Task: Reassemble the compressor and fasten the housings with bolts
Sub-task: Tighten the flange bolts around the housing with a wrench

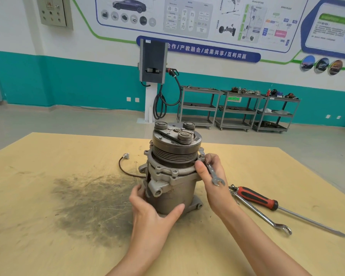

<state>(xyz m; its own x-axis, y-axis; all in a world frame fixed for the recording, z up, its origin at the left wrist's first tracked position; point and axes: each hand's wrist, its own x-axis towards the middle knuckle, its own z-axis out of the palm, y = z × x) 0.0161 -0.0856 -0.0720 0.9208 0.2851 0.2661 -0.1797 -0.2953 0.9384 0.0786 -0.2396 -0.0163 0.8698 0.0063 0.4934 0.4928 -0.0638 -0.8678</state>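
Step in hand, as I judge it: tightening a housing bolt. The compressor [172, 172] stands upright, pulley end up, near the middle of the table [48, 236].

Left hand [151, 214] wraps the lower body from the 7 o'clock side, thumb across the front, fingers round the left; it steadies the unit against turning.

Right hand [212, 176] grips a small combination wrench [211, 170], fingers curled round the shank. The open end sticks out below the hand toward 4 o'clock; the ring end sits at the bolt [202, 155] on the flange ear at the compressor's 3 o'clock. Whether the ring is fully seated on the bolt head is probably yes, but the thumb hides part of it.

Next move, judged: swing the wrench in a short arc, reseat, repeat, with the left hand resisting. The pulley overhangs the flange, so the swing is tight on the inner side.

Room: open table at 9 o'clock, past the dark smear [92, 204]. At 4 o'clock lie a longer wrench [263, 213] and a red-handled screwdriver [267, 202], near the right forearm; an elbow drop could knock them. A lead with connector [126, 156] trails at 10 o'clock. The table's far edge is well behind the compressor.
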